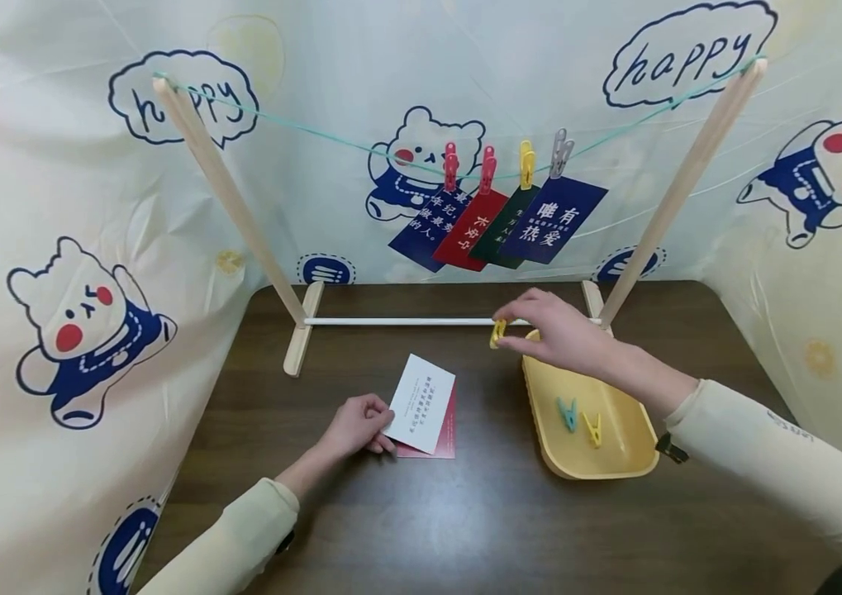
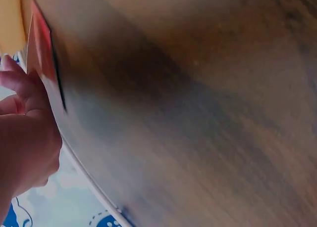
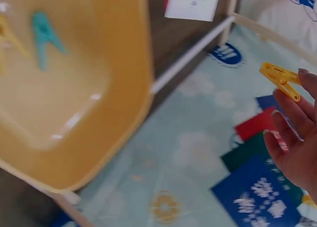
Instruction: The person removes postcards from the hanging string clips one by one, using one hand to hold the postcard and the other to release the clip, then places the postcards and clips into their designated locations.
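While the right hand (image 1: 550,329) pinches a yellow clip (image 1: 498,334) near the tray (image 1: 617,460), the left hand (image 1: 352,426) pinches the white card (image 1: 421,405) over the pink card (image 1: 448,438) | four cards (image 1: 554,219) hang bunched on a sagging line (image 1: 331,135) | crowding could let a bump dislodge one

Yellow clip (image 3: 272,71) is smooth, glossy plastic, basket (image 1: 550,397) smooth plastic with a soft sheen, white card (image 1: 421,397) matt paper, uprights (image 1: 220,186) bare matt wood, counter (image 1: 391,529) semi-gloss wood-grain, backdrop (image 1: 302,215) wrinkled sheeting.
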Demonstrator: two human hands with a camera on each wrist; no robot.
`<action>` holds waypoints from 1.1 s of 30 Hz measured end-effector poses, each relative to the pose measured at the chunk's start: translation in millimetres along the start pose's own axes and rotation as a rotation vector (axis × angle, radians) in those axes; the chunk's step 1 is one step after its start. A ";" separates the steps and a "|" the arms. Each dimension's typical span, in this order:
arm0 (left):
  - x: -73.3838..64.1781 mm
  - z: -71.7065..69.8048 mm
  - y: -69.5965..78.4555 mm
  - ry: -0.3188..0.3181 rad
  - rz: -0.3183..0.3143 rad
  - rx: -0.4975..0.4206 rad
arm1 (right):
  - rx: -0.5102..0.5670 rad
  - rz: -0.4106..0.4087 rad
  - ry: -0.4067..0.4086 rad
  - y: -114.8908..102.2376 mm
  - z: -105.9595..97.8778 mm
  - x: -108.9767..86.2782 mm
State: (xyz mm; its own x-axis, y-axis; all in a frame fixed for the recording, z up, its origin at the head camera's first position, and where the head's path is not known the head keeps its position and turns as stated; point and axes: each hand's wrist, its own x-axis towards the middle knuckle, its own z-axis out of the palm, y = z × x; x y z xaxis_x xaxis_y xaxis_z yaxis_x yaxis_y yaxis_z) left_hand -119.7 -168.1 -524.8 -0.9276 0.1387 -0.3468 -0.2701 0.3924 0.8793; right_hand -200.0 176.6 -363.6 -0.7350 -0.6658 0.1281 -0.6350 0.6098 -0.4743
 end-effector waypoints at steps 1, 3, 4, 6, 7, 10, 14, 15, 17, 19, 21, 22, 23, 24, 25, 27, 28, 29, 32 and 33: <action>-1.0 2.0 -0.8 0.000 -0.003 0.016 | 0.005 0.019 -0.013 4.1 3.7 -4.1; -2.3 5.1 -2.8 0.007 0.002 0.066 | 0.005 0.045 -0.035 11.0 9.9 -11.5; -2.7 6.1 -3.8 0.012 0.008 0.097 | 0.004 0.054 -0.044 14.2 12.2 -14.9; -3.8 7.7 -5.4 0.020 0.026 0.165 | -0.007 0.061 -0.059 19.6 15.7 -20.8; -4.3 8.2 -5.9 0.022 0.035 0.195 | -0.015 0.062 -0.065 22.3 16.9 -23.4; -5.3 8.9 -7.4 0.028 0.071 0.262 | -0.047 0.047 -0.080 31.5 19.7 -30.5; -4.5 9.0 -9.1 0.044 0.087 0.344 | -0.096 0.025 -0.111 46.5 23.6 -37.3; -4.1 8.9 -9.6 0.047 0.088 0.360 | -0.104 0.028 -0.124 50.0 24.3 -38.7; -3.3 8.9 -9.9 0.045 0.077 0.390 | -0.105 0.043 -0.159 56.3 25.7 -41.2; -2.9 9.3 -10.2 0.040 0.069 0.407 | -0.098 0.072 -0.210 62.0 27.0 -44.1; -3.0 10.3 -10.9 0.034 0.077 0.424 | -0.088 0.108 -0.271 66.9 28.8 -47.3; -3.1 10.8 -11.1 0.031 0.077 0.429 | -0.080 0.126 -0.307 68.9 29.9 -49.1; -3.2 11.3 -11.4 0.025 0.075 0.434 | -0.075 0.138 -0.339 71.0 31.4 -51.0; -3.3 11.8 -11.5 0.022 0.077 0.437 | -0.071 0.141 -0.371 72.7 33.2 -53.0; -3.2 12.2 -11.6 0.020 0.081 0.442 | -0.068 0.147 -0.403 73.9 35.3 -55.2; -2.7 12.6 -11.5 0.015 0.079 0.446 | -0.056 0.154 -0.464 76.0 40.1 -59.9; -2.6 12.9 -11.3 0.016 0.081 0.451 | -0.054 0.154 -0.489 76.6 42.6 -62.5; -2.3 13.1 -11.5 0.016 0.078 0.459 | -0.052 0.152 -0.511 77.1 45.2 -65.0; -1.1 13.5 -11.6 0.020 0.072 0.473 | -0.031 0.174 -0.558 77.5 50.9 -71.7; -0.7 13.8 -11.4 0.020 0.070 0.476 | -0.022 0.184 -0.567 77.7 52.4 -73.5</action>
State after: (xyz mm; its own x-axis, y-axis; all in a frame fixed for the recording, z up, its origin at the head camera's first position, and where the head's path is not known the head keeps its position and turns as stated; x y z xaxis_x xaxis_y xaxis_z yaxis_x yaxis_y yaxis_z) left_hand -112.4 -160.1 -539.1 -0.9456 0.1639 -0.2811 -0.0626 0.7563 0.6512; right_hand -182.9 250.3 -455.5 -0.5960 -0.6702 -0.4423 -0.5182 0.7418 -0.4258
